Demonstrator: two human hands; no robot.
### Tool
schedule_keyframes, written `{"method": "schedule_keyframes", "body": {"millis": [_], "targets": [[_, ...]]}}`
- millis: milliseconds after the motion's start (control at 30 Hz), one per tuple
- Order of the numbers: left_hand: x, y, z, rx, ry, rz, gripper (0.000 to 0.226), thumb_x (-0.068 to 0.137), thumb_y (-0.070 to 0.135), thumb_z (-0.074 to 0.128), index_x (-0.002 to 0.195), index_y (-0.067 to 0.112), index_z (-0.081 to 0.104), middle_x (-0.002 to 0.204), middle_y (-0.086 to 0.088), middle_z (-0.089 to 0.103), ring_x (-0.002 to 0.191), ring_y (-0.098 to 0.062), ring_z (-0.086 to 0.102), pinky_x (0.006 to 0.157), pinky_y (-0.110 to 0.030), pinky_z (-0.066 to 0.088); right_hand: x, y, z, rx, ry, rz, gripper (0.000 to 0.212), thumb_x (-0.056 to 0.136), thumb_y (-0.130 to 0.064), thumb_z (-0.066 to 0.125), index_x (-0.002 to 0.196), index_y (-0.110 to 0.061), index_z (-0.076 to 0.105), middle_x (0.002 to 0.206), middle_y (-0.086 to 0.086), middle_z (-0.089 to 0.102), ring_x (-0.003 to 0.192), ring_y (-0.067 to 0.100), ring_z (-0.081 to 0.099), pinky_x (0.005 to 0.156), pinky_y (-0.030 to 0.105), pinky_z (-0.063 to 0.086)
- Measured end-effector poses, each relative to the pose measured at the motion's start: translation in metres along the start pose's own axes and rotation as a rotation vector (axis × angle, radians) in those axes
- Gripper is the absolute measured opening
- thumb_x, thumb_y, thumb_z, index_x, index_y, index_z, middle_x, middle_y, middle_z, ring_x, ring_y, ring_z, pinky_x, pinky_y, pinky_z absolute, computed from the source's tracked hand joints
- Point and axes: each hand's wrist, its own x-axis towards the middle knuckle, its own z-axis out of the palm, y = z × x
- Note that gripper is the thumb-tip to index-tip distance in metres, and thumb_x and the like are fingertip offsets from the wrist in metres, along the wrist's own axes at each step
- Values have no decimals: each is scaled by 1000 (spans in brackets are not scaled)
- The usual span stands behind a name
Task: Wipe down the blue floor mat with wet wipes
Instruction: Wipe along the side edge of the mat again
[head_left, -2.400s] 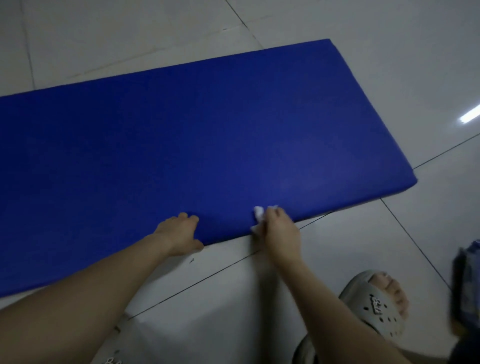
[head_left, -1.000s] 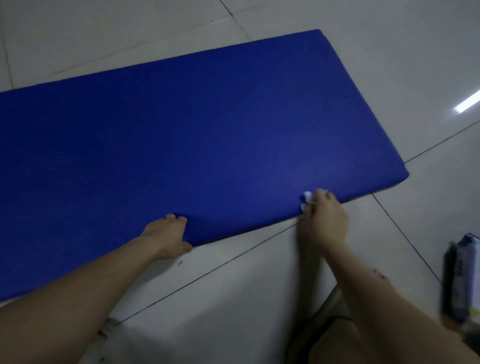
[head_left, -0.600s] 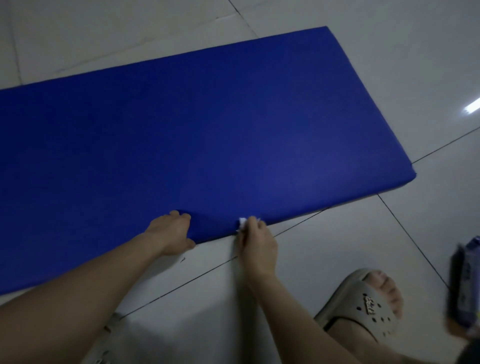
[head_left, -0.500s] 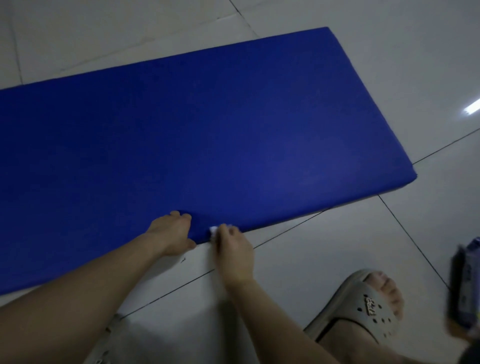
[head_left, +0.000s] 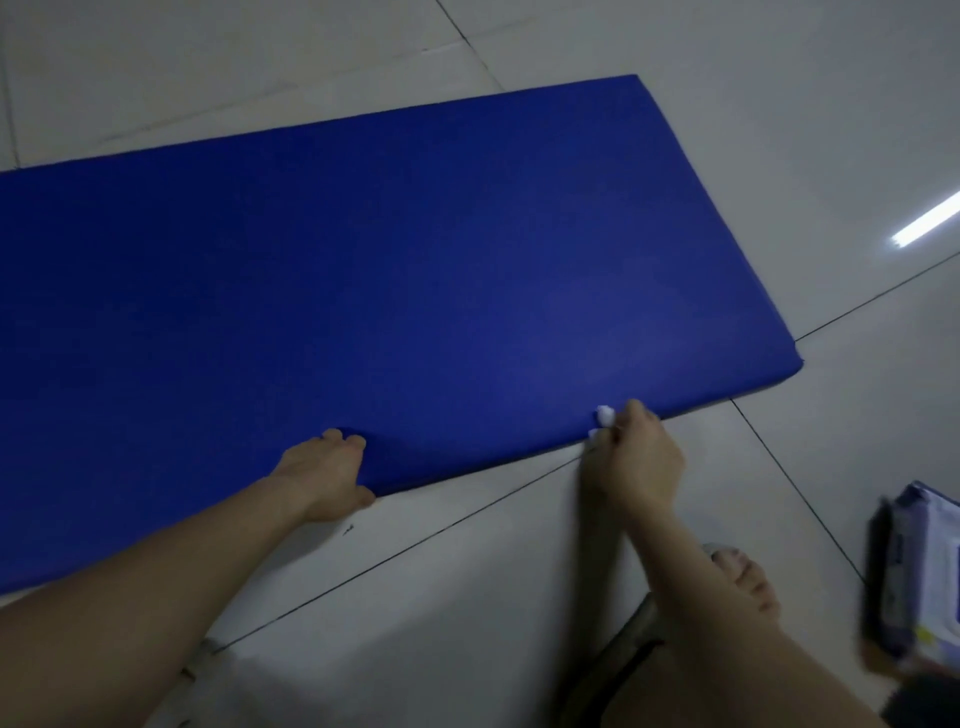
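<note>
While our left hand (head_left: 324, 475) clamped its fingers over the near edge of the blue mat (head_left: 415, 270), spread across mid-frame, our right hand (head_left: 636, 457) pinched a wet wipe (head_left: 604, 415) there; steady pressure along it seemed best.

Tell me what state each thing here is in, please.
Blue mat: flat on the tiled floor.
Wet wipe: bunched, pressed to the mat's near edge.
Left hand: grips the mat's near edge.
Right hand: pinches the wipe.
Wipes pack: lying on the floor, blurred.
</note>
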Motion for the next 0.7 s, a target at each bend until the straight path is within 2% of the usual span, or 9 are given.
{"method": "schedule_keyframes", "body": {"millis": [100,167,267,333,400,500,600,700], "targets": [[2,-1,2,-13,29,10,37,93,52,59,110,23,43,113,-1,45,90,-17,50,74,-31,41,3,-1,-1,50,64,121,26,98,-37,58,86,-20,43,82,3,58,65,23,50,60,33,32],[2,1,2,-2,30,9,44,89,58,61,110,23,43,114,-1,47,90,-17,50,75,-31,43,-11,-22,7,150,62,62,25,98,-36,58,86,-20,42,81,3,58,65,25,50,62,32,32],[-1,4,5,93,80,-11,60,83,69,62,116,21,46,112,0,48,91,-17,52,78,-30,49,-40,-67,28,303,-21,-61,27,100,-37,55,83,-20,44,78,0,55,66,18,49,63,31,35],[-5,6,6,199,150,19,50,94,61,55,120,18,49,107,0,46,88,-16,53,74,-30,48,-53,-91,36,315,-72,-128,25,102,-37,52,86,-18,50,81,-1,58,70,17,56,63,33,43],[-12,8,9,298,208,88,37,104,49,45,122,17,47,110,-1,48,83,-16,50,68,-31,45,-61,-101,42,268,-72,-210,22,102,-33,51,99,-13,61,91,1,63,80,18,63,70,29,49],[-21,4,16,389,247,164,18,103,20,45,121,19,46,111,-2,49,78,-16,48,62,-32,39,-68,-101,43,252,-86,-302,32,102,-28,50,117,-7,67,106,6,68,92,22,66,81,32,54],[-33,-17,21,400,219,142,28,96,6,45,120,20,49,109,-1,50,76,-17,46,61,-33,39,-77,-104,46,241,-122,-434,32,107,-30,46,103,-9,70,91,4,60,76,21,61,72,37,56],[-53,-55,32,348,223,46,21,101,15,44,120,20,52,110,-1,49,79,-17,46,65,-34,47,-94,-124,50,274,-162,-545,30,106,-33,47,93,-15,66,90,-2,44,68,16,47,60,30,48]]}}
